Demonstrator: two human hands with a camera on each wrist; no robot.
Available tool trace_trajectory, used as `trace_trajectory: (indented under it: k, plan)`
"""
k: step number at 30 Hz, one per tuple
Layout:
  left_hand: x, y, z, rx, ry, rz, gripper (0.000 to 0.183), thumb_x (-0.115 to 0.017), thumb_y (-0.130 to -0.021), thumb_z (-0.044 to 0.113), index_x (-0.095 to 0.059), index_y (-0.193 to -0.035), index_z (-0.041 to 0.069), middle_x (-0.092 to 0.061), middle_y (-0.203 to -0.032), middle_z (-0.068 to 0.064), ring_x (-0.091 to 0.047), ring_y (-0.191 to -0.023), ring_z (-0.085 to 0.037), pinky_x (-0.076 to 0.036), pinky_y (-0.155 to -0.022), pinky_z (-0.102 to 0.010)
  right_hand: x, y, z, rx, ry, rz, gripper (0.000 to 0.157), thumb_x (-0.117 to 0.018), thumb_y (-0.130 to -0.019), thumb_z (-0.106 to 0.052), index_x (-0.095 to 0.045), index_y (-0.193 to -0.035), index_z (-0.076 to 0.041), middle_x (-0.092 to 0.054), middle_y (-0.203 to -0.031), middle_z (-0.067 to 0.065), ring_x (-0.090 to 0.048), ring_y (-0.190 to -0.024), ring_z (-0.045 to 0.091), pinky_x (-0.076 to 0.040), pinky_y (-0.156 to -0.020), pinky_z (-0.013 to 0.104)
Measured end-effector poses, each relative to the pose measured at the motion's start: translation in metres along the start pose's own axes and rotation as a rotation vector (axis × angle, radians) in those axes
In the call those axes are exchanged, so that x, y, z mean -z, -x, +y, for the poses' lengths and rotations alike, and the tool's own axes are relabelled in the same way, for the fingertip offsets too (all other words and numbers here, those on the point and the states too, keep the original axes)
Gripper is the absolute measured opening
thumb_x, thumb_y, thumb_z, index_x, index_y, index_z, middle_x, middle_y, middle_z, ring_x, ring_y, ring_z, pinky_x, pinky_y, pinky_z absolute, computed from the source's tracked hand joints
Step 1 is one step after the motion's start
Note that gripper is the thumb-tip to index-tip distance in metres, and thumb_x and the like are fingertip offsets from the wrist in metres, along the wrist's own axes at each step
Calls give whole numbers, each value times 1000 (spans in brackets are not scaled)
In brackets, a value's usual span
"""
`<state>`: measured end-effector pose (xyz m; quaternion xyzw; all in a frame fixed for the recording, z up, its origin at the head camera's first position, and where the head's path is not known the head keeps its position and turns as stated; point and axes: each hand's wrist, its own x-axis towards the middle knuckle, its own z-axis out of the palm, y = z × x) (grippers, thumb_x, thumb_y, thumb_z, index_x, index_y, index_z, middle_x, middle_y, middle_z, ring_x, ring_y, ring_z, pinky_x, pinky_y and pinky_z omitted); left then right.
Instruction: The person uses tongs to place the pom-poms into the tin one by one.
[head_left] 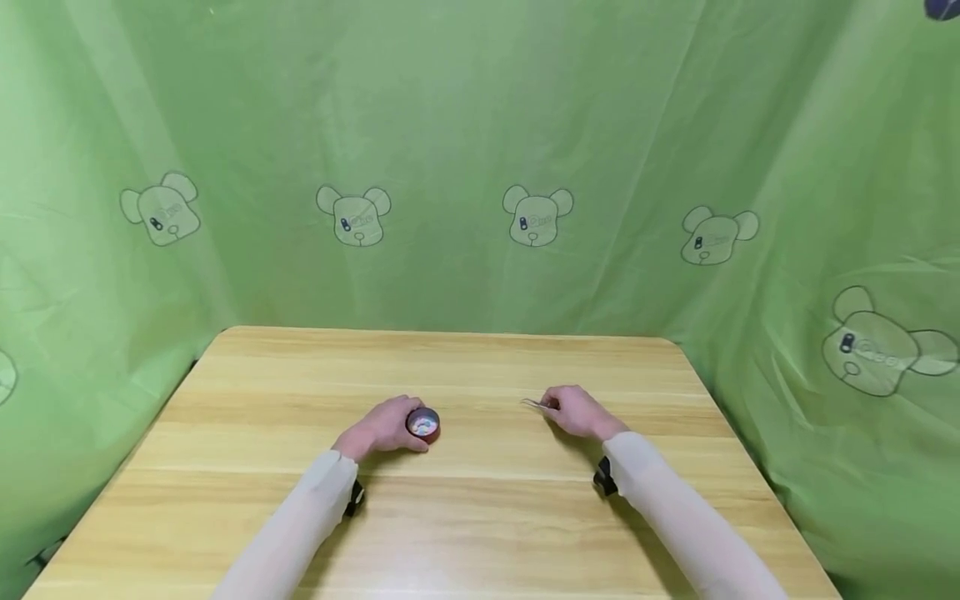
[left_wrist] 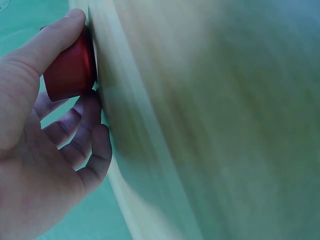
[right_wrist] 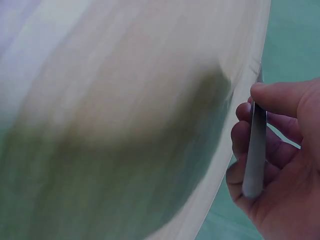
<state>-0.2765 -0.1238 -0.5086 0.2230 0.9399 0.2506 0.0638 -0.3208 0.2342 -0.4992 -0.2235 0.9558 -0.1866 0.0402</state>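
My left hand (head_left: 390,423) grips a small round red container (head_left: 432,436) from its left side, thumb on the near side and fingers on the far side. Small pastel pieces (head_left: 423,427) lie inside it, its open top facing up. Close to the tabletop, the red wall of the container (left_wrist: 70,70) shows between thumb and fingers in the left wrist view. To the right, my right hand (head_left: 576,410) pinches silver tweezers (head_left: 534,404) with the tips pointing left toward the container. Their rounded back end (right_wrist: 255,182) lies along the curled fingers in the right wrist view.
Both hands work over a light wooden table (head_left: 480,533) with rounded far corners. Green curtains (head_left: 450,108) printed with bear heads hang behind it and along both sides. A black band (head_left: 604,477) shows under the right sleeve, another (head_left: 355,497) under the left.
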Motion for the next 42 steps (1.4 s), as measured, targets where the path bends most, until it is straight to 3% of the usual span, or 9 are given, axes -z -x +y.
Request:
trace_trajectory:
  k: [19,32,42]
  plan:
    - [0,-4,3,-9,10,-1,55,-84,-69,35,-58,-112,12,-57,-99,-1,-55,-90,-18,-45,-83,-39,5,4,10,-19,-62,-78,13,-68,-85,-8,-62,-96,-5,-57,-77,-1,-51,-70,14,-45,-68,32]
    - [-8,-1,14,46,-26,-18,63,-81,-73,36,-53,-122,9,-55,-106,-5,-55,-95,-21,-46,-86,-41,-1,10,15,-71,-113,-95,18,-69,-86,-12,-60,-100,-5,-56,-76,-1,-51,-67,13,-44,-65,30]
    - [-7,8,14,79,14,-14,92,-82,-70,41,-39,-140,2,-51,-122,-16,-53,-107,-28,-43,-93,-45,-2,21,8,-113,-33,-28,35,-69,-86,-24,-58,-110,-1,-56,-82,3,-52,-73,17,-45,-69,36]
